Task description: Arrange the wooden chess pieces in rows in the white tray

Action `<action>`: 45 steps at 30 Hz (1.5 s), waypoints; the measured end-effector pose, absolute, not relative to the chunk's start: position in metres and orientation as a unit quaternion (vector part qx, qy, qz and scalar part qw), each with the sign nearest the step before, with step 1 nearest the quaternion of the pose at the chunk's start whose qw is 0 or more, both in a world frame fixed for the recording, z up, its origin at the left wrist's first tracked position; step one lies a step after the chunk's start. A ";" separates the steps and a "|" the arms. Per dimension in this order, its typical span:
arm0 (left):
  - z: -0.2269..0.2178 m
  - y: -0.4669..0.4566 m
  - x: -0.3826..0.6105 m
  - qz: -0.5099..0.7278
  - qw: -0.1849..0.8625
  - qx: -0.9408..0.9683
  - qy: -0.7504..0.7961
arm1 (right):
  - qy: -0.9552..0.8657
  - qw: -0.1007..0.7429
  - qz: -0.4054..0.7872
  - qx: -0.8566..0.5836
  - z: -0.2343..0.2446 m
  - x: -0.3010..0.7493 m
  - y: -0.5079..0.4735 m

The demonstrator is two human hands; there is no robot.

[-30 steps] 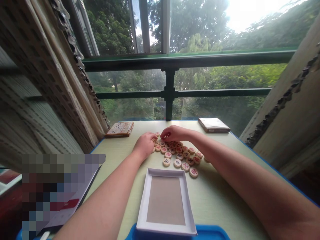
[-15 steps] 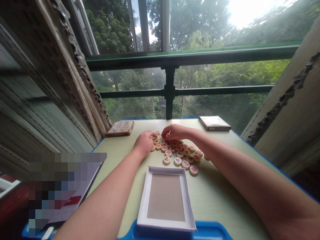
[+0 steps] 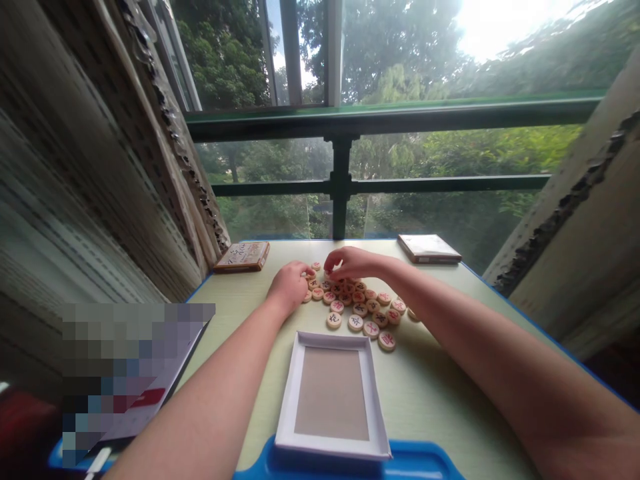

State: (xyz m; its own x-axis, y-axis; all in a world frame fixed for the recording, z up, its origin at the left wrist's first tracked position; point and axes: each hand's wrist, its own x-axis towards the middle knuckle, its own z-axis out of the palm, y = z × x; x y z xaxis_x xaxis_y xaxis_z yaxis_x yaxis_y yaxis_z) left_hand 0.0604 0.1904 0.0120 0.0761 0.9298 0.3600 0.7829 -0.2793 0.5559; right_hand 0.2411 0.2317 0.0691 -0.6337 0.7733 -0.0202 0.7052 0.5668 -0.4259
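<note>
Round wooden Chinese chess pieces [image 3: 359,308] with red and black characters lie in a loose heap at the middle of the table, some overlapping. My left hand [image 3: 289,288] rests at the heap's left edge, its fingers curled round a piece at the fingertips. At the far side, my right hand [image 3: 350,263] arches over the heap with thumb and fingers bent in on a piece; the palm hides some others. Nearer to me lies an open white box tray [image 3: 332,396] with a beige bottom and no pieces in it.
A patterned flat box [image 3: 243,256] lies at the table's far left, a white-topped flat box [image 3: 429,248] at the far right. A partly blurred tablet-like screen [image 3: 145,393] stands at the left. Curtains [image 3: 165,173] flank the window beyond the table [image 3: 440,380].
My right hand has shifted very slightly, and a piece shows more plainly at its fingertips. My left hand stays at the heap's left edge. The view has tilted a little.
</note>
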 end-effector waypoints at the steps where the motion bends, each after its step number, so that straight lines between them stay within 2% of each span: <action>1: 0.013 0.190 0.060 0.336 0.110 0.725 0.591 | -0.882 0.088 0.202 -0.417 0.071 0.242 0.231; 5: 0.014 0.189 0.060 0.339 0.114 0.723 0.592 | -0.895 0.092 0.201 -0.388 0.081 0.244 0.223; 11: 0.020 0.190 0.061 0.316 0.092 0.728 0.601 | -0.919 0.126 0.109 -0.358 0.105 0.239 0.182; 16: 0.043 0.178 0.061 0.268 0.099 0.725 0.627 | -0.938 0.152 0.112 -0.290 0.095 0.243 0.133; 18: 0.054 0.169 0.059 0.235 0.146 0.732 0.623 | -0.944 0.166 0.117 -0.261 0.085 0.247 0.117; 22: 0.067 0.147 0.054 0.090 0.324 0.700 0.630 | -0.947 0.148 0.123 -0.257 0.070 0.256 0.100; 26: 0.072 0.133 0.047 0.034 0.371 0.706 0.602 | -0.952 0.110 0.126 -0.257 0.069 0.260 0.097; 30: 0.077 0.130 0.042 0.004 0.464 0.713 0.526 | -0.954 0.100 0.096 -0.266 0.067 0.260 0.099; 34: 0.078 0.130 0.041 -0.045 0.489 0.728 0.479 | -0.957 0.104 0.076 -0.261 0.064 0.260 0.099; 45: 0.067 0.139 0.041 -0.035 0.542 0.714 0.443 | -0.959 0.082 0.107 -0.248 0.065 0.256 0.093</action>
